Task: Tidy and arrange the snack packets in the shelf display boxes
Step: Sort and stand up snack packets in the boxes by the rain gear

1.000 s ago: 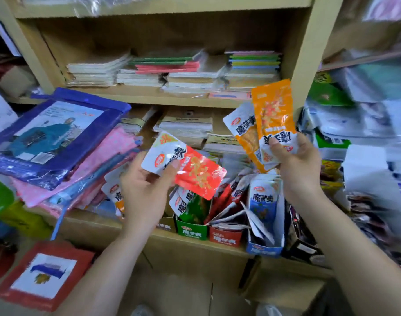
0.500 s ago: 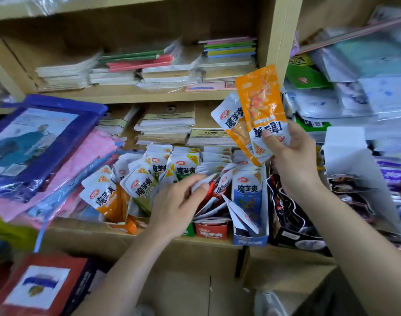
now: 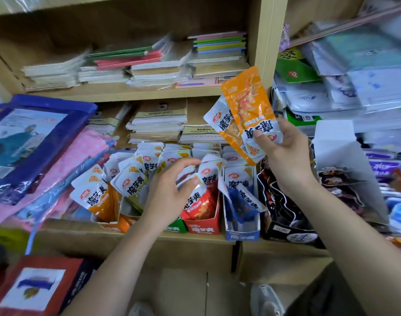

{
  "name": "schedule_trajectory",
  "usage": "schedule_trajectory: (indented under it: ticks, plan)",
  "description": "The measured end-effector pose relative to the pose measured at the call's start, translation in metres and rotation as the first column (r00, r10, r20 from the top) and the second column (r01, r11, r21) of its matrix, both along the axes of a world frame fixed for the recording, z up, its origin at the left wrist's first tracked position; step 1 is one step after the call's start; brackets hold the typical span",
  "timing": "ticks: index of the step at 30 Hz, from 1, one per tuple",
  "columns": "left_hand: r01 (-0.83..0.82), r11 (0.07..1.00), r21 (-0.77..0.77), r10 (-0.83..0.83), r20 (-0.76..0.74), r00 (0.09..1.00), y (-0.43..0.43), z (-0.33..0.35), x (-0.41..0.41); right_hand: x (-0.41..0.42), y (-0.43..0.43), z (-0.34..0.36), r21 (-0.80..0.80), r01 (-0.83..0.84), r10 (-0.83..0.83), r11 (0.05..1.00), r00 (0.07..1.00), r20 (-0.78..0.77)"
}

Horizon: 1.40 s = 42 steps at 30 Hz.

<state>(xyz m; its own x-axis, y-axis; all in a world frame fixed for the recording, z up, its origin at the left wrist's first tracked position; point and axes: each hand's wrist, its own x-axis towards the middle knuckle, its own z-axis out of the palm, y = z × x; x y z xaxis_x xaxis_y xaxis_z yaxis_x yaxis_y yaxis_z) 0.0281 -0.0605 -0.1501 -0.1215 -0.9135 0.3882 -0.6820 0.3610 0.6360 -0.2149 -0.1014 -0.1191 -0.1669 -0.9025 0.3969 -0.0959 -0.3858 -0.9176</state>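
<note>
the left hand [image 3: 169, 192] hid most of the green box [image 3: 174, 228] and part of the red packets [image 3: 201, 201] it pinched. in the right hand [image 3: 283, 153], the orange packet [image 3: 247, 103] covered half of a second packet [image 3: 220, 122]. the bags on the right shelf [image 3: 366, 76] were blurry. the left edge cut off the blue bag [image 3: 24, 142] and the red and white box [image 3: 35, 286].

Display boxes [image 3: 203, 228] side by side on lower shelf [image 3: 81, 233]; packets [image 3: 135, 188] in them; notebook stacks [image 3: 149, 71] on shelf above.
</note>
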Motion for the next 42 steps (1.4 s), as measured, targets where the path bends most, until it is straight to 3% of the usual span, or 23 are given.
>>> schedule_trajectory:
  ticks: [6, 10, 15, 18, 21, 24, 27, 29, 33, 38, 40, 42]
  plan:
    - [0.11, 0.988, 0.104, -0.114, 0.031, 0.993, 0.002, -0.005, -0.008, -0.001, 0.003, 0.0, 0.015, -0.01, 0.01, 1.0, 1.0, 0.01]
    - [0.211, 0.976, 0.06, -0.213, 0.024, 0.977, 0.014, -0.009, -0.011, 0.0, 0.006, 0.003, -0.014, 0.005, -0.006, 1.0, 0.999, -0.041]
    - [0.078, 0.973, -0.216, -0.068, 0.055, 0.996, 0.028, -0.026, -0.025, 0.005, 0.01, 0.007, -0.01, 0.023, -0.024, 1.0, 0.998, -0.062]
    - [0.013, 0.884, -0.467, 0.018, 0.063, 0.998, 0.033, -0.039, -0.029, 0.006, 0.009, 0.007, -0.019, 0.018, -0.019, 1.0, 0.996, -0.082]
    - [0.008, 0.825, -0.564, 0.012, 0.032, 0.999, 0.035, -0.045, -0.025, 0.006, 0.007, 0.005, -0.016, 0.006, -0.008, 1.0, 0.996, -0.093]
    - [0.051, 0.865, -0.499, -0.022, 0.063, 0.998, 0.031, -0.041, -0.024, 0.007, 0.005, 0.003, -0.008, -0.007, 0.007, 1.0, 0.997, -0.079]
    - [0.106, 0.981, -0.161, -0.106, 0.006, 0.994, 0.026, -0.032, -0.022, 0.008, 0.003, 0.0, 0.004, -0.017, 0.017, 1.0, 0.998, -0.058]
    - [0.152, 0.988, -0.029, -0.154, -0.046, 0.987, 0.024, -0.027, -0.019, 0.009, 0.002, -0.001, 0.008, -0.021, 0.022, 1.0, 0.998, -0.059]
    - [0.073, 0.955, -0.289, -0.079, -0.01, 0.997, 0.029, -0.025, -0.021, 0.01, -0.001, -0.003, 0.017, -0.013, 0.014, 1.0, 0.997, -0.081]
    - [0.055, 0.899, -0.435, -0.052, 0.019, 0.998, 0.034, -0.035, -0.023, 0.011, -0.003, -0.004, 0.037, -0.004, 0.007, 0.999, 0.996, -0.093]
    - [0.053, 0.905, -0.421, -0.051, 0.015, 0.999, 0.035, -0.035, -0.022, 0.011, -0.004, -0.004, 0.043, 0.014, -0.009, 0.999, 0.994, -0.112]
    - [0.056, 0.951, -0.303, -0.059, 0.001, 0.998, 0.035, -0.031, -0.022, 0.011, -0.004, -0.005, 0.047, 0.02, -0.014, 0.999, 0.993, -0.12]
